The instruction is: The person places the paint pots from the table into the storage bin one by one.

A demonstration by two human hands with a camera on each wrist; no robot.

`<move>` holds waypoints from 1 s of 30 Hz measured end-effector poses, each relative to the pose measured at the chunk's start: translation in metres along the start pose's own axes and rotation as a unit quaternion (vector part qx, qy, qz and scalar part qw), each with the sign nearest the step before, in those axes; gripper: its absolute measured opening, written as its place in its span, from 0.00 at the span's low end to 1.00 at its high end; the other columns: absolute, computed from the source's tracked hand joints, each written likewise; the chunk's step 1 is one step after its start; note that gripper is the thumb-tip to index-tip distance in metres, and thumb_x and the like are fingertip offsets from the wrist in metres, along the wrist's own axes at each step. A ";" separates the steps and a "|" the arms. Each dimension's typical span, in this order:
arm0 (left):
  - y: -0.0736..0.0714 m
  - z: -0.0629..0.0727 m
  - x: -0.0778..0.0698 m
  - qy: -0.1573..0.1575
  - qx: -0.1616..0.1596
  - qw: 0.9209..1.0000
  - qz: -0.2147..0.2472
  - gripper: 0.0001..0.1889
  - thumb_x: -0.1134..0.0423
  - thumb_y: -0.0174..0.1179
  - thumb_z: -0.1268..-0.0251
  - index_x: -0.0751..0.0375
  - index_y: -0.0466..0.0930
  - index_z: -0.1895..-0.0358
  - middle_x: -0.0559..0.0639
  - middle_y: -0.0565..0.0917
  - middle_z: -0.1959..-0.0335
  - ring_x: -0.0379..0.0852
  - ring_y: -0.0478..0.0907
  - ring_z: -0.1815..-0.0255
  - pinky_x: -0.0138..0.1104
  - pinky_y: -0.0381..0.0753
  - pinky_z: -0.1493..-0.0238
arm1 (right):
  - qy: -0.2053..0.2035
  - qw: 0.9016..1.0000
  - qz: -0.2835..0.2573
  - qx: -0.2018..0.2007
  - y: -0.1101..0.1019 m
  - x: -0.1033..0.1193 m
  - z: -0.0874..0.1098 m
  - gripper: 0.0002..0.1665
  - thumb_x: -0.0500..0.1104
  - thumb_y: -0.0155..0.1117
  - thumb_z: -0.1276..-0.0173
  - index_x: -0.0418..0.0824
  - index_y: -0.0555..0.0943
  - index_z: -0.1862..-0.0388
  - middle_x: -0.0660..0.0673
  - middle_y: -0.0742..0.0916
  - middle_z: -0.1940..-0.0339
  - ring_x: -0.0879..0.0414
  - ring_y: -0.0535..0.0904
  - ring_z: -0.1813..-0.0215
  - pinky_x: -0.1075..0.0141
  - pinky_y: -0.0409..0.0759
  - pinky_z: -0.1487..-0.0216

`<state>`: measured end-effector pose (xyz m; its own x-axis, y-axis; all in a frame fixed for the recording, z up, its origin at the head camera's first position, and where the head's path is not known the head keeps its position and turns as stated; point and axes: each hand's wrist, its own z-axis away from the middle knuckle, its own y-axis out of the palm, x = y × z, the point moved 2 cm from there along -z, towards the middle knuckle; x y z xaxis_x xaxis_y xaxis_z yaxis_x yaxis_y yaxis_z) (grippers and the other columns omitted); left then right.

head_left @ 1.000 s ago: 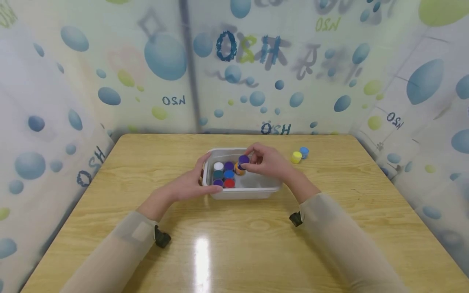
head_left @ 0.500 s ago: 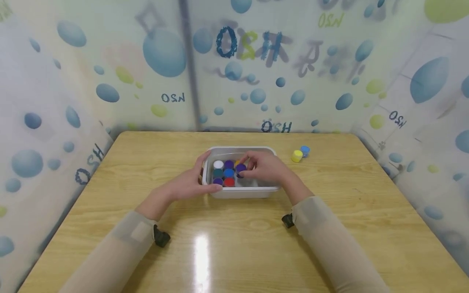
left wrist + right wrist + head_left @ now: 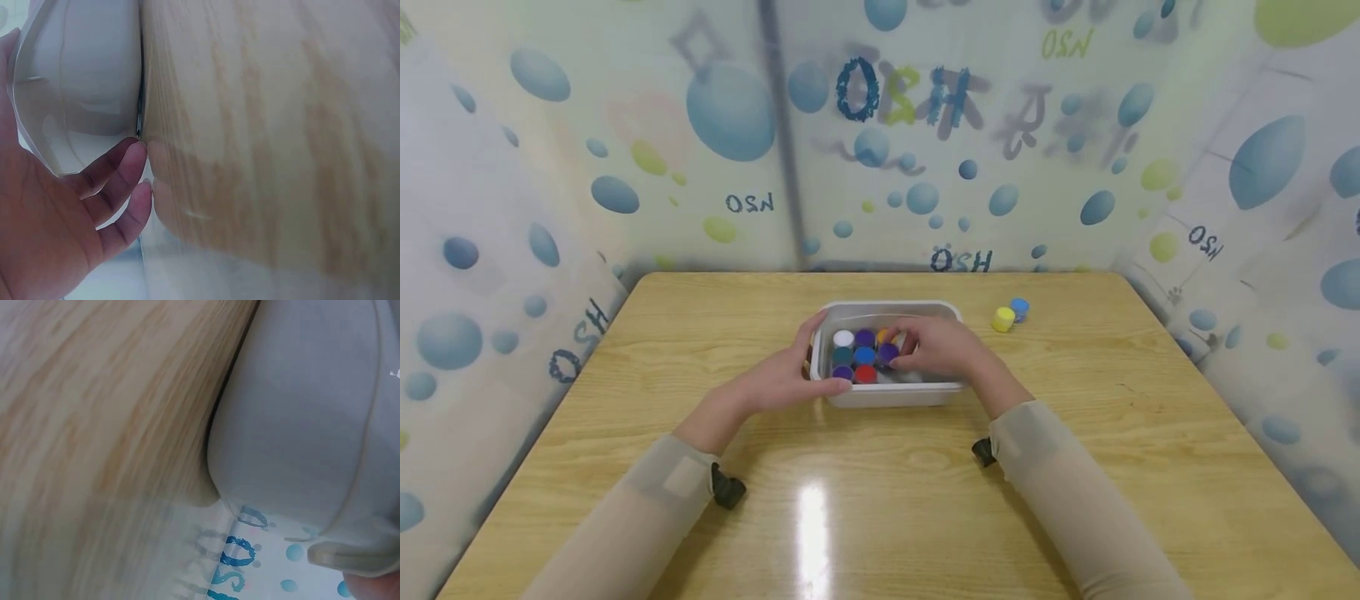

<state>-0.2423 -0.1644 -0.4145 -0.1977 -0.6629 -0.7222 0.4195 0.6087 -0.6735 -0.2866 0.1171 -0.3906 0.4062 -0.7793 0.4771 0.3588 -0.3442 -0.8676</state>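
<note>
A white plastic box (image 3: 891, 399) stands on the table, and my left hand (image 3: 775, 379) grips its left end, thumb on the near rim. In the left wrist view, the fingers (image 3: 128, 164) bend beside the box wall. My right hand (image 3: 943, 346) reaches inside and pinches a small purple-lidded pot (image 3: 888, 353), low between the blue-lidded pot (image 3: 865, 356) and my fingers. An orange-lidded pot (image 3: 884, 335), partly covered by the hand, sits behind it. White (image 3: 843, 338), teal (image 3: 842, 356), red (image 3: 865, 374) and purple lids fill the left part. The right wrist view shows mainly the box's outer wall (image 3: 287, 419).
A yellow-lidded pot (image 3: 1003, 320) and a blue-lidded pot (image 3: 1019, 310) stand on the wooden table (image 3: 910, 500), right of the box. Behind the table hangs a patterned curtain (image 3: 880, 208).
My right hand has lowered the purple-lidded pot from above the orange one into the box, toward me and beside the blue one. The left hand stays on the box.
</note>
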 end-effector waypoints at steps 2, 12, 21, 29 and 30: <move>0.001 -0.001 0.001 0.001 0.000 1.000 -0.001 0.65 0.29 0.70 0.32 0.33 0.26 0.09 0.66 0.82 0.35 0.54 0.85 0.43 0.53 0.83 0.36 | 0.001 1.000 0.004 0.004 0.000 0.000 0.000 0.19 0.53 0.75 0.23 0.58 0.86 0.36 0.54 0.92 0.52 0.55 0.87 0.50 0.55 0.86 0.43; 0.001 0.001 -0.002 0.005 -0.006 1.000 0.005 0.65 0.30 0.71 0.32 0.34 0.26 0.09 0.69 0.79 0.30 0.57 0.85 0.40 0.57 0.81 0.32 | 0.001 1.000 0.013 0.006 -0.001 0.001 -0.001 0.17 0.48 0.73 0.23 0.56 0.87 0.38 0.54 0.93 0.52 0.56 0.87 0.51 0.54 0.86 0.42; -0.001 0.001 -0.002 0.003 -0.007 1.000 0.009 0.66 0.30 0.71 0.32 0.35 0.26 0.09 0.69 0.78 0.28 0.58 0.85 0.38 0.57 0.81 0.31 | 0.006 1.000 -0.009 -0.003 -0.002 0.002 -0.001 0.16 0.49 0.74 0.23 0.57 0.87 0.38 0.55 0.91 0.55 0.56 0.86 0.54 0.57 0.86 0.47; 0.001 0.001 0.001 -0.005 -0.001 1.000 0.003 0.67 0.28 0.70 0.33 0.34 0.24 0.09 0.67 0.81 0.31 0.56 0.84 0.40 0.56 0.82 0.33 | -0.050 0.983 -0.131 -0.115 -0.008 -0.004 0.009 0.14 0.46 0.72 0.21 0.48 0.89 0.39 0.50 0.90 0.60 0.52 0.82 0.59 0.62 0.82 0.54; 0.001 0.001 0.001 -0.004 -0.001 1.000 0.002 0.67 0.27 0.70 0.33 0.35 0.24 0.09 0.67 0.81 0.31 0.56 0.84 0.40 0.56 0.82 0.34 | -0.058 0.979 -0.142 -0.132 -0.010 -0.005 0.011 0.14 0.45 0.72 0.21 0.46 0.89 0.39 0.49 0.90 0.60 0.52 0.81 0.60 0.64 0.82 0.56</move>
<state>-0.2413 -0.1645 -0.4157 -0.1889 -0.6642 -0.7233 0.4192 0.6116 -0.6710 -0.2831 0.1300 -0.3833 0.4202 -0.5728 0.7038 0.2472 -0.6740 -0.6962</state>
